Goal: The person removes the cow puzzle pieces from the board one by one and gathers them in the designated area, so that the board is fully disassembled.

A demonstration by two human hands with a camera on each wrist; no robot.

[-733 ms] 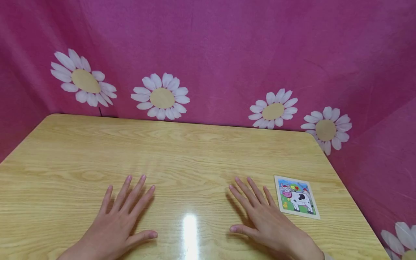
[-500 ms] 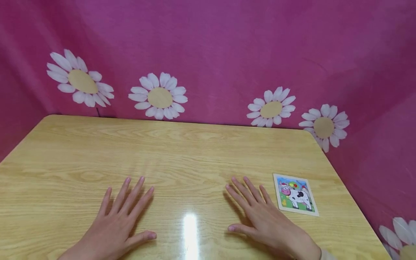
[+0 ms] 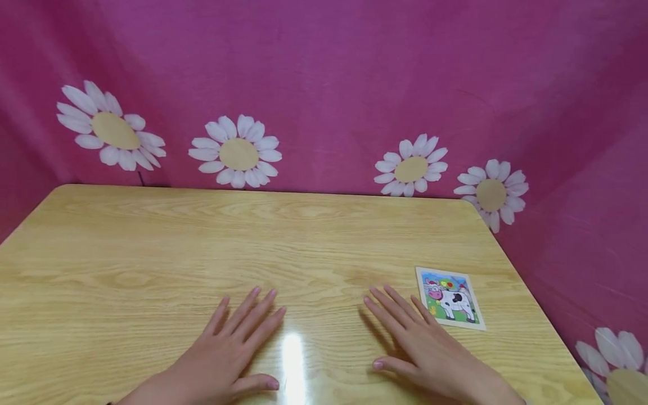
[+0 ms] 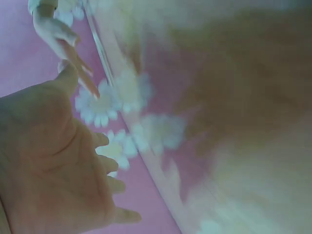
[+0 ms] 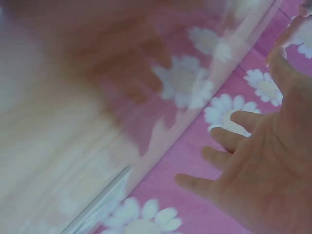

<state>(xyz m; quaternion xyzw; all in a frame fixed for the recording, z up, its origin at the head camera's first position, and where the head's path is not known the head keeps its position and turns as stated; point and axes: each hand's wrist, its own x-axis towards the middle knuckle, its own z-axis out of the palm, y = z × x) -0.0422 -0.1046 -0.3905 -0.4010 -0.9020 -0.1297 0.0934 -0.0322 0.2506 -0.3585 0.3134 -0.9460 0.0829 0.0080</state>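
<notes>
My left hand [image 3: 217, 354] is spread palm down over the wooden table [image 3: 202, 242], left of a bright light reflection. Its fingers are straight and hold nothing; the palm [image 4: 53, 161] shows bare in the left wrist view. On the other side of the reflection my right hand [image 3: 430, 349] is spread the same way, thumb towards the middle. Its palm [image 5: 273, 170] is bare in the right wrist view. A square cow picture puzzle [image 3: 450, 298] in a pale frame lies flat on the table just beyond the right hand, whose little finger overlaps its left edge in the head view.
A pink curtain [image 3: 324, 84] printed with white daisies hangs behind the table and along its sides. The table's right edge [image 3: 526, 287] runs past the puzzle. A glossy light reflection [image 3: 293, 365] lies on the tabletop between the hands.
My left hand has moved right, closer to the right hand. The right hand has shifted slightly, and its little finger now overlaps the puzzle. The head view has turned slightly right.
</notes>
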